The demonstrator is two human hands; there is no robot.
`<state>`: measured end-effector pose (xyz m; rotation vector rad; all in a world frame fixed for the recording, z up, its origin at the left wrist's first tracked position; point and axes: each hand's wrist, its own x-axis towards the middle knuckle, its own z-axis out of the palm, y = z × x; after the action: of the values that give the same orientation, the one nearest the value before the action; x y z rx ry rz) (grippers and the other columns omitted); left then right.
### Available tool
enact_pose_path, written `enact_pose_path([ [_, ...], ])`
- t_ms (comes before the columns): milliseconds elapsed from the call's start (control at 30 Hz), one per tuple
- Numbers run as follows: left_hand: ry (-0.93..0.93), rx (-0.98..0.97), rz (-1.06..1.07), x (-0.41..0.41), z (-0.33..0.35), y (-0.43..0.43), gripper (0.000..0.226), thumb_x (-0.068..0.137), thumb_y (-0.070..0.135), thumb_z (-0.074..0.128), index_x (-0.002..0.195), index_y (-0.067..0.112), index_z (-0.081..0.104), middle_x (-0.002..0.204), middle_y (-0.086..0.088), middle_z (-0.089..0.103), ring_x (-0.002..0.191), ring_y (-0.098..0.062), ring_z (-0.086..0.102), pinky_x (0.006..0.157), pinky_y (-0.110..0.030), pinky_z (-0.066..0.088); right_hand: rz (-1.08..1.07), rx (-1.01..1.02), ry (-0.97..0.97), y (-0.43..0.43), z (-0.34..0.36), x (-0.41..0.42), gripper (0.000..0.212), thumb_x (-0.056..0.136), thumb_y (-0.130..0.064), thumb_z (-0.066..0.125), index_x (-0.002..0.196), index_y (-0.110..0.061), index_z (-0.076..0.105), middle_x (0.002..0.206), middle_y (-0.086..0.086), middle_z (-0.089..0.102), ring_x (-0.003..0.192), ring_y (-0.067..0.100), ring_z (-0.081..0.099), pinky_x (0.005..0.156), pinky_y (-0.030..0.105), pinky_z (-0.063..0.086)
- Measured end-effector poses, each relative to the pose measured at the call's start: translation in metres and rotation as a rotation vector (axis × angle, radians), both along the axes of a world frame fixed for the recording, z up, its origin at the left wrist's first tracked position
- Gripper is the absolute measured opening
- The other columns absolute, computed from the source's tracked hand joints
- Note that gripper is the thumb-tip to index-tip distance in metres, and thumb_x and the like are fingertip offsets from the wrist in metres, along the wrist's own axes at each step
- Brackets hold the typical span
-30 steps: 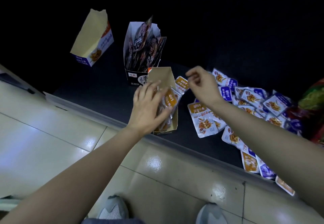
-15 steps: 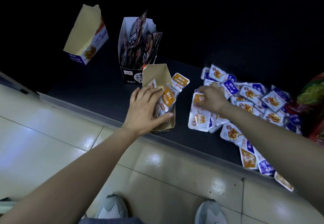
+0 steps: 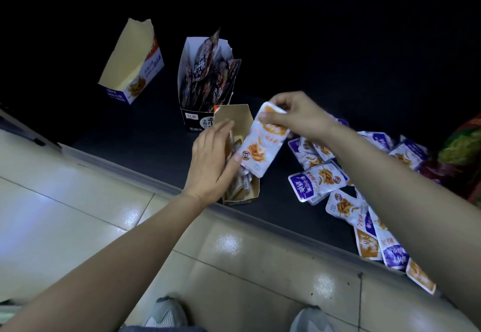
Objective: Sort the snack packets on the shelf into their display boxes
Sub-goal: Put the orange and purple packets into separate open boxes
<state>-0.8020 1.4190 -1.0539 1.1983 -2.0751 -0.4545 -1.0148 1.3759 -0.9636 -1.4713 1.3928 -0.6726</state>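
My right hand (image 3: 299, 115) pinches the top of an orange-and-white snack packet (image 3: 261, 147), which hangs tilted over the brown display box (image 3: 234, 115) at the shelf's front edge. My left hand (image 3: 210, 160) rests with straight fingers against the packets standing inside that box, thumb touching the held packet's lower corner. A loose heap of purple and orange packets (image 3: 320, 178) lies on the dark shelf to the right, partly under my right forearm. At the back stand a box of dark packets (image 3: 205, 76) and a tilted blue-and-white box (image 3: 132, 63) that looks empty.
The shelf (image 3: 135, 128) is black with a pale front lip (image 3: 166, 188); beige floor tiles lie below it. A red and green bag (image 3: 460, 149) sits at the far right. My two shoes show at the bottom edge.
My right hand picked an orange packet off the heap and carried it left to the brown box. My left hand stayed at the box, its fingers now straighter.
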Motion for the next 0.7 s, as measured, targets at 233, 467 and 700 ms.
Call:
enact_pose_path([
  [233, -0.194, -0.041, -0.039, 0.008, -0.016, -0.006, 0.051, 0.091, 0.050, 0.048, 0.130, 0.020, 0.062, 0.155, -0.007, 0.035, 0.144, -0.029, 0.025, 0.115, -0.046, 0.021, -0.219, -0.105, 0.008, -0.022, -0.035, 0.004, 0.009, 0.095, -0.014, 0.061, 0.102, -0.012, 0.067, 0.088, 0.009, 0.062, 0.082, 0.023, 0.065, 0.064, 0.035, 0.061],
  [467, -0.273, -0.045, 0.007, 0.016, -0.025, -0.006, 0.044, 0.089, 0.048, 0.050, 0.113, 0.014, 0.063, 0.141, -0.004, 0.051, 0.146, -0.024, 0.024, 0.117, -0.040, 0.018, -0.087, 0.135, -0.137, -0.012, -0.069, 0.013, 0.028, 0.103, -0.019, 0.045, 0.114, 0.003, 0.059, 0.086, 0.004, 0.064, 0.069, 0.013, 0.062, 0.060, 0.021, 0.054],
  [700, -0.323, -0.039, 0.011, 0.017, -0.025, -0.004, 0.053, 0.094, 0.051, 0.043, 0.132, 0.018, 0.058, 0.149, -0.009, 0.042, 0.147, -0.026, 0.021, 0.116, -0.047, 0.020, -0.198, -0.019, 0.160, -0.030, -0.099, 0.006, 0.029, 0.100, -0.019, 0.049, 0.128, -0.013, 0.056, 0.128, 0.010, 0.057, 0.117, 0.023, 0.057, 0.090, 0.022, 0.046],
])
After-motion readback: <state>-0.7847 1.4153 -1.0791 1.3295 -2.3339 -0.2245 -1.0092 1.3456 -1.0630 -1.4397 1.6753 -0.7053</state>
